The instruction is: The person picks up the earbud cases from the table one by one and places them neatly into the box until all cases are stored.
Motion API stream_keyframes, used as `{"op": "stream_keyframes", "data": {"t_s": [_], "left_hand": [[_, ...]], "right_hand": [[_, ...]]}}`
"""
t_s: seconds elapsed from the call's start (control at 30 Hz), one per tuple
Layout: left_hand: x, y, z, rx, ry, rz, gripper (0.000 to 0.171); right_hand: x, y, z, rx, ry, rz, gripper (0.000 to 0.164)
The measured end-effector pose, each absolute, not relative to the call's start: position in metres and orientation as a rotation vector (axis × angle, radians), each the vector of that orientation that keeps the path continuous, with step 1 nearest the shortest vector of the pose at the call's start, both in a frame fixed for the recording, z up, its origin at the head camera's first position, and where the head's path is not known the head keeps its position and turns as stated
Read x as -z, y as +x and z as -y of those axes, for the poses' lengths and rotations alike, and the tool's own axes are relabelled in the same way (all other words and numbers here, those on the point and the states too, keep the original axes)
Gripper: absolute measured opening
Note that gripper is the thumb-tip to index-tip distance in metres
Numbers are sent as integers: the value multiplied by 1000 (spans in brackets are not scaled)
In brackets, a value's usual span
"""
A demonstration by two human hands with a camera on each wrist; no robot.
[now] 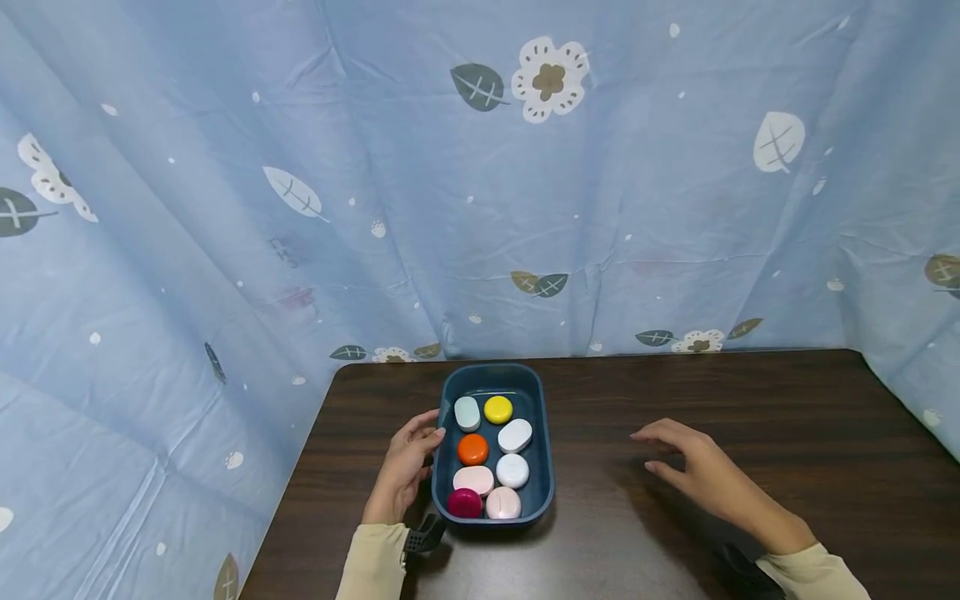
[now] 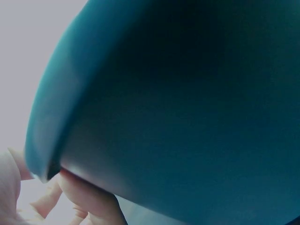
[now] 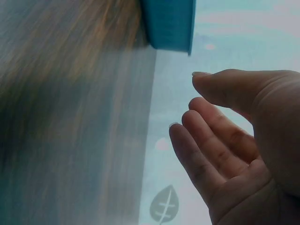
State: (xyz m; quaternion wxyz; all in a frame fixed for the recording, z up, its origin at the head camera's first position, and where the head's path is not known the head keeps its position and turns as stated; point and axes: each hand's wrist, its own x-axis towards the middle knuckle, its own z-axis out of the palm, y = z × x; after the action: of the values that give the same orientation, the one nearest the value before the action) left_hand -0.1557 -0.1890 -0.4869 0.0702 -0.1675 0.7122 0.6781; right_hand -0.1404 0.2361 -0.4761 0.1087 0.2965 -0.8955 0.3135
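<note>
A dark blue rectangular plastic tray (image 1: pixel 547 450) with rounded corners sits towards the left of the table. My left hand (image 1: pixel 405 467) grips its left side. Close up in the left wrist view, the tray's outer wall (image 2: pixel 164 140) fills most of the picture, and fingers (image 2: pixel 89 197) reach under its rim. Inside lie several smooth rounded pieces, among them a yellow one (image 1: pixel 498 409), an orange one (image 1: pixel 472 450), a dark pink one (image 1: pixel 465 503) and a white oval one (image 1: pixel 514 436). Right of the tray, my right hand (image 1: pixel 697 467) hovers with relaxed fingers, holding nothing.
The dark wooden table (image 1: pixel 600 400) runs to a back edge behind the tray. A light blue curtain (image 1: pixel 450 183) with leaves and flowers hangs behind it and along both sides. Dark bands (image 1: pixel 425 534) circle both wrists.
</note>
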Motion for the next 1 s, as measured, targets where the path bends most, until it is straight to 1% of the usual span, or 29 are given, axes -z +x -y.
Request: {"op": "stream_keyframes", "data": {"t_s": [0.33,1.0], "left_hand": [[488,-155,187,-2041,-491,-2143,41],[486,-154,192,-2098,-468,-2083,42]], "right_hand": [[481,-135,-255,-890,802,2619,49],[478,-129,-273,-903,712,2682,43]]}}
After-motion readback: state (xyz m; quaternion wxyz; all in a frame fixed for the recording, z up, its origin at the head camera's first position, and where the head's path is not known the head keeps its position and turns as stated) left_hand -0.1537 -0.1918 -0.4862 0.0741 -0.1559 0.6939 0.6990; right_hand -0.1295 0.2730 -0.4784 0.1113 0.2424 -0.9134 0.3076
